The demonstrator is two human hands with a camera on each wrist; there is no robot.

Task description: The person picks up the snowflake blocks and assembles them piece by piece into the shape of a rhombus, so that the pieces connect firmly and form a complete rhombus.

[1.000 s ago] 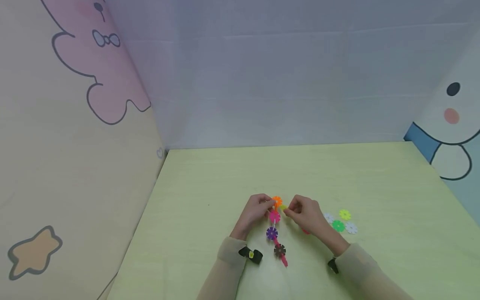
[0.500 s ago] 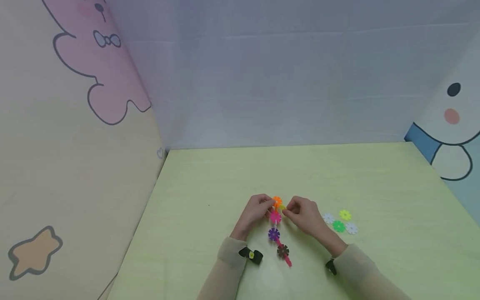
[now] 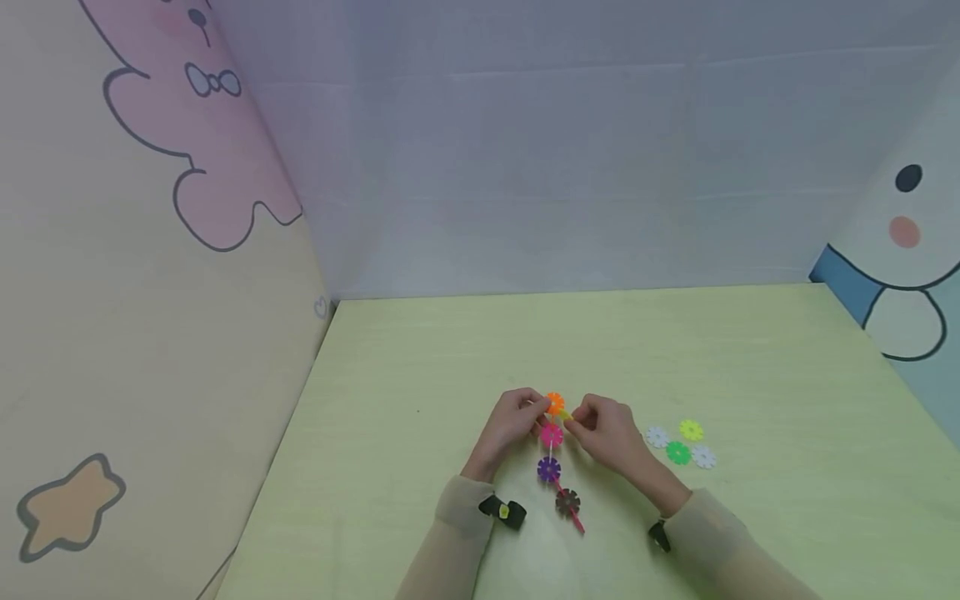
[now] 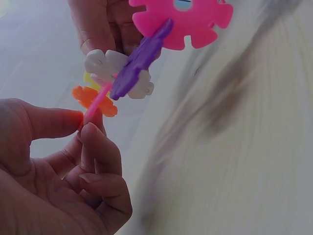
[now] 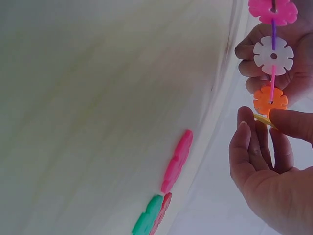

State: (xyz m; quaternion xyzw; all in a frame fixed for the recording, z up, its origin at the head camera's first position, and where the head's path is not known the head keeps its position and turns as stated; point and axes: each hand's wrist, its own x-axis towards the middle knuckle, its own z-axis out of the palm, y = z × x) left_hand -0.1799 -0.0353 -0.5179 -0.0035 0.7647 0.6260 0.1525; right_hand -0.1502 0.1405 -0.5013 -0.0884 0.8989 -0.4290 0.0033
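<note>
A chain of notched flower-shaped plastic discs hangs between the two hands. In the head view it runs from an orange disc (image 3: 554, 403) down through a pink disc (image 3: 552, 435) and a purple disc (image 3: 549, 469) to a brown disc (image 3: 567, 502); linking discs appear edge-on. My left hand (image 3: 515, 421) pinches the chain near the orange disc, between thumb and fingers. With thumb and fingertips, my right hand (image 3: 609, 432) pinches a yellow disc (image 5: 264, 120) against the orange disc's edge. Whether their slots interlock is hidden by the fingers.
Right of my right hand lie loose discs: a yellow-green disc (image 3: 691, 430), a green disc (image 3: 678, 452) and two white ones. The right wrist view shows a pink disc (image 5: 177, 161) edge-on on the pale table (image 3: 390, 467). A curtain closes off the back.
The chain's lower end has swung slightly to the right. My right hand has shifted a little left and down with the yellow disc; my left hand has barely moved.
</note>
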